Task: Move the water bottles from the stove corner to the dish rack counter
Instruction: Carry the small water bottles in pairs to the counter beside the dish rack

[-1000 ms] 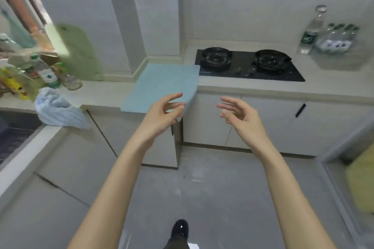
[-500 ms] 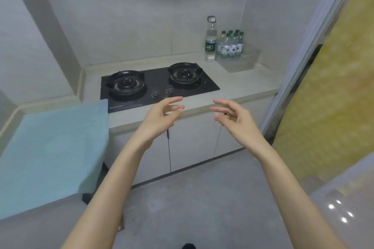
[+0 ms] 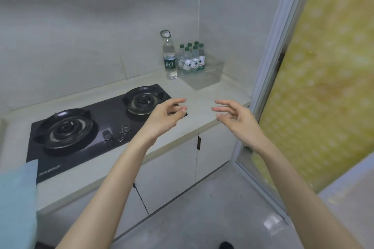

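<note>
A tall clear water bottle (image 3: 169, 60) with a green label stands upright in the far corner of the counter, right of the stove. Beside it several small green-capped bottles (image 3: 191, 58) stand packed together at the back of a clear plastic bin (image 3: 208, 76). My left hand (image 3: 165, 116) hovers over the counter near the stove's right front corner, fingers apart and empty. My right hand (image 3: 237, 118) is held out at the same height near the counter's right end, also open and empty. Both hands are well short of the bottles.
A black two-burner gas stove (image 3: 85, 127) fills the left of the pale counter (image 3: 204, 95). A light blue cloth (image 3: 17, 198) lies at the lower left. A yellow patterned sliding door (image 3: 323, 79) and its frame stand close on the right. White cabinets sit below.
The view has swung right and moved closer to the stove corner; the bottles now appear larger and nearer. Both hands stay raised, open and empty.
</note>
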`<move>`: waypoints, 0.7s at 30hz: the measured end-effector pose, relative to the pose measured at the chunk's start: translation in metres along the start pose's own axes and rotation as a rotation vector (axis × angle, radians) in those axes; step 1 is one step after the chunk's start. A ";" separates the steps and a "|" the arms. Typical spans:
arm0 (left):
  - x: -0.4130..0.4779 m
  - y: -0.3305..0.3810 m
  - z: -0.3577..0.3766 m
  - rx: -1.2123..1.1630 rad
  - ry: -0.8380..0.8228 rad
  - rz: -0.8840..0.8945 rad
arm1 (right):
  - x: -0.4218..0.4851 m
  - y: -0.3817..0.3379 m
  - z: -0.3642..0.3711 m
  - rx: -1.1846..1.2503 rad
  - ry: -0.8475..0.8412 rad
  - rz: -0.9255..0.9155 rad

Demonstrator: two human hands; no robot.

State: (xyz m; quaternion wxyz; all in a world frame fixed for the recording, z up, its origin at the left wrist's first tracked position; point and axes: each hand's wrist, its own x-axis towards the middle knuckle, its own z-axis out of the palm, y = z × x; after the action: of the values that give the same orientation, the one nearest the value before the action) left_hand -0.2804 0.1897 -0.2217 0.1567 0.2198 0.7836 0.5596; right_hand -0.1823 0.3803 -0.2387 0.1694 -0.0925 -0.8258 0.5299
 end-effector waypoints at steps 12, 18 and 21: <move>0.192 0.012 0.062 0.023 0.106 -0.006 | 0.189 0.067 -0.082 -0.058 -0.071 -0.080; 0.286 0.016 0.078 0.062 0.203 -0.032 | 0.288 0.091 -0.115 -0.086 -0.133 -0.132; 0.331 0.006 0.077 0.082 0.222 -0.034 | 0.334 0.103 -0.117 -0.083 -0.147 -0.137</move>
State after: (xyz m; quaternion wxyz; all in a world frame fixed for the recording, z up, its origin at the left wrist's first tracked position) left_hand -0.5241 0.4254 -0.2404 0.0690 0.1493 0.8221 0.5451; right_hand -0.4500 0.6340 -0.2270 0.1402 -0.0037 -0.8617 0.4877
